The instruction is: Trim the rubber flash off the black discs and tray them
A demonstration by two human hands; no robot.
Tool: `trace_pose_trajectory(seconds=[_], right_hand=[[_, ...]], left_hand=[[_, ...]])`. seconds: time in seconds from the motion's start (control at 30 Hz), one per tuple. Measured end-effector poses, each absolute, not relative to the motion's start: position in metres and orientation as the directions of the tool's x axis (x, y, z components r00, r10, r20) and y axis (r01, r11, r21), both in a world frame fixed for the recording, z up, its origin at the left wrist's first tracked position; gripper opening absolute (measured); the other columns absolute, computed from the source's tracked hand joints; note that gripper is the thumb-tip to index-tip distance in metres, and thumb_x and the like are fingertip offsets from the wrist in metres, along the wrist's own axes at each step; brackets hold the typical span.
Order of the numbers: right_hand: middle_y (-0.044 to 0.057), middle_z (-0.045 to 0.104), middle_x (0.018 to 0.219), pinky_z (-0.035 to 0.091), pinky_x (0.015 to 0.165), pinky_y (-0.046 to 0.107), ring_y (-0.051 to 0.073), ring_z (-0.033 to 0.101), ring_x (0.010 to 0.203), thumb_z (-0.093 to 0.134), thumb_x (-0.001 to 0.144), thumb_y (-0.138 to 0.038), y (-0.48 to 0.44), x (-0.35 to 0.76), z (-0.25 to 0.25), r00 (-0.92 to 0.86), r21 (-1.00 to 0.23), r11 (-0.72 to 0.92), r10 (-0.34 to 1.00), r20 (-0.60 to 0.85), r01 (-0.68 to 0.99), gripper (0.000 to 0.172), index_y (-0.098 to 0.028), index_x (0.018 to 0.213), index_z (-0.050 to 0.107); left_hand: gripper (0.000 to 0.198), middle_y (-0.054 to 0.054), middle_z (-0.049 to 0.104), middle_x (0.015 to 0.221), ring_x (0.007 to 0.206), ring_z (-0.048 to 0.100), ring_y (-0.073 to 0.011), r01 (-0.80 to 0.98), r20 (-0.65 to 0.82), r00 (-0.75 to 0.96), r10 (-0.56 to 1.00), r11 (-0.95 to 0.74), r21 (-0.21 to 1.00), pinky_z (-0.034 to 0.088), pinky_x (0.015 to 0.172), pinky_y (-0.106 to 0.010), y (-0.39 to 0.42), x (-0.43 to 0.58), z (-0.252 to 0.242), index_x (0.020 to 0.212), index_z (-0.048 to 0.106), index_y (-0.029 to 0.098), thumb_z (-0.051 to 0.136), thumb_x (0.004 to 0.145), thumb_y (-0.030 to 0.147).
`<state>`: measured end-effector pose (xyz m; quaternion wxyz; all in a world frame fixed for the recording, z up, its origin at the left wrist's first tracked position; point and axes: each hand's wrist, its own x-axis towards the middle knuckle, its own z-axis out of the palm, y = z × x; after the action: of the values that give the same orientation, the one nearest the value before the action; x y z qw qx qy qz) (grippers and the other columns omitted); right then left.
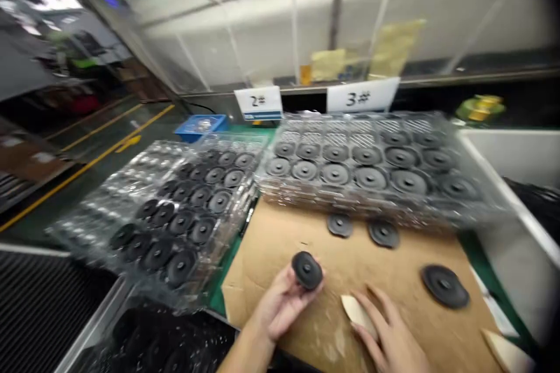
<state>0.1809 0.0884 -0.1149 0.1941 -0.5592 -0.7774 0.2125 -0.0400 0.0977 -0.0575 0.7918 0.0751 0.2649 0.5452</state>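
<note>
My left hand is closed on a round black disc with a small raised centre, held up above the cardboard sheet. To its right, my right hand has its thumb and fingers around a cream-coloured, pointed pad low over the cardboard; its exact kind is unclear. Two black discs, one on the left and one on the right, lie at the far edge of the cardboard. A larger-looking disc lies farther right.
Clear plastic trays marked "3#" hold several black discs at the back. More trays with discs stand left. A blue bin is behind them. Black bagged parts sit front left; a white bin wall stands right. Another cream pad lies front right.
</note>
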Motion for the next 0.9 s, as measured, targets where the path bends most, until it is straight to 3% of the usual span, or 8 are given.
trace_pose_trajectory(seconds=[0.13,0.27,0.37,0.47,0.57,0.7,0.83,0.9], right_hand=[[0.01,0.057,0.109,0.052,0.077,0.037,0.022,0.059,0.095,0.046,0.087,-0.026,0.081,0.169,-0.096,-0.307,-0.606,0.28,0.95,0.061,0.745,0.026,-0.02,0.109,0.056],[0.005,0.062,0.087,0.051,0.072,0.034,0.019,0.06,0.082,0.047,0.086,-0.02,0.086,0.167,-0.078,-0.388,-0.709,0.293,0.921,0.03,0.641,0.026,-0.02,0.111,0.056],[0.004,0.062,0.093,0.051,0.074,0.029,0.016,0.059,0.084,0.046,0.088,-0.021,0.094,0.168,-0.051,-0.329,-0.736,0.224,0.944,0.002,0.639,0.025,-0.021,0.111,0.054],[0.005,0.059,0.103,0.049,0.077,0.028,0.014,0.057,0.089,0.042,0.09,-0.021,0.1,0.158,-0.011,-0.25,-0.827,0.188,0.966,0.06,0.53,0.028,-0.021,0.116,0.05],[0.005,0.058,0.105,0.047,0.083,0.027,0.013,0.055,0.094,0.041,0.089,-0.017,0.102,0.145,0.023,-0.335,-0.859,0.3,0.928,0.163,0.414,0.031,-0.02,0.118,0.05],[0.0,0.06,0.094,0.046,0.076,0.021,0.009,0.056,0.084,0.043,0.088,-0.012,0.106,0.136,0.042,-0.541,-0.868,0.302,0.84,0.047,0.394,0.026,-0.021,0.107,0.058],[0.006,0.059,0.097,0.044,0.081,0.025,0.012,0.054,0.089,0.04,0.089,-0.014,0.105,0.13,0.043,-0.392,-0.856,0.382,0.889,0.238,0.348,0.03,-0.014,0.117,0.052],[0.005,0.058,0.097,0.045,0.079,0.024,0.012,0.054,0.087,0.041,0.089,-0.012,0.101,0.13,0.045,-0.456,-0.876,0.366,0.868,0.198,0.315,0.032,-0.016,0.119,0.051]], left_hand=[[0.039,-0.005,0.056,0.126,0.121,0.045,-0.0236,-0.835,-0.416,0.289,0.863,0.439,0.331,0.028,0.106,-0.035,0.084,-0.04,-0.049,0.112,0.059,0.021,0.055,0.078,0.041],[0.042,-0.009,0.056,0.125,0.119,0.047,-0.0265,-0.849,-0.511,0.235,0.827,0.431,0.307,0.032,0.104,-0.037,0.077,-0.029,-0.042,0.116,0.056,0.018,0.058,0.078,0.035],[0.045,-0.009,0.057,0.123,0.117,0.049,-0.0252,-0.841,-0.528,0.199,0.826,0.42,0.34,0.033,0.104,-0.038,0.076,-0.017,-0.036,0.12,0.052,0.021,0.059,0.078,0.033],[0.054,-0.009,0.06,0.119,0.114,0.051,-0.0244,-0.802,-0.51,0.15,0.847,0.406,0.439,0.037,0.101,-0.038,0.074,0.0,-0.03,0.123,0.049,0.022,0.065,0.072,0.033],[0.052,-0.009,0.062,0.113,0.108,0.055,-0.023,-0.742,-0.548,0.141,0.824,0.455,0.492,0.044,0.094,-0.034,0.07,0.013,-0.024,0.121,0.052,0.022,0.066,0.071,0.031],[0.05,-0.005,0.064,0.106,0.098,0.06,-0.0185,-0.726,-0.548,0.073,0.833,0.421,0.543,0.05,0.08,-0.023,0.068,0.015,-0.016,0.114,0.057,0.024,0.071,0.066,0.03],[0.043,0.0,0.068,0.087,0.081,0.064,-0.0126,-0.738,-0.544,0.108,0.832,0.434,0.517,0.05,0.073,-0.018,0.07,0.006,-0.008,0.105,0.062,0.025,0.073,0.064,0.029],[0.048,-0.001,0.067,0.091,0.085,0.064,-0.0154,-0.737,-0.551,0.106,0.828,0.437,0.515,0.051,0.078,-0.023,0.07,0.0,-0.005,0.109,0.06,0.026,0.074,0.063,0.028]])
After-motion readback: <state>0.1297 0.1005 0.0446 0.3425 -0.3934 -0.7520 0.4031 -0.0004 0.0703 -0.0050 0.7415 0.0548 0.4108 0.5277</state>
